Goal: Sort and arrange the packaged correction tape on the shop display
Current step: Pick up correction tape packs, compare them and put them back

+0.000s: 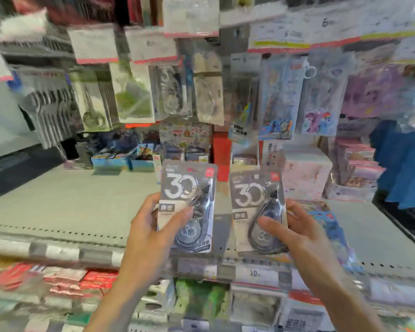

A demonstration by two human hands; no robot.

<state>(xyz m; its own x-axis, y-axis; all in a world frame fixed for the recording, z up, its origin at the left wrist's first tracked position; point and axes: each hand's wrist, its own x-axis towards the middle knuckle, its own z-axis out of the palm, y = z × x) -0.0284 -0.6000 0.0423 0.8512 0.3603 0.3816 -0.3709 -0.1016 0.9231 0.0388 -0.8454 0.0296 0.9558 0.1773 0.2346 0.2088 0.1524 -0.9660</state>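
Left hand point(153, 226) gripped left pack point(187, 207), right hand point(295, 226) gripped right pack point(259, 212), both above grey shelf point(70, 207). Advice: square edges, fronts outward, then hang on matching peg.

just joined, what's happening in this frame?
A person stands at a shop display holding two matching correction tape packs upright, side by side above the grey shelf. The left hand grips the left pack; the right hand grips the right pack. Similar packs hang on hooks above. Neither is placed yet.
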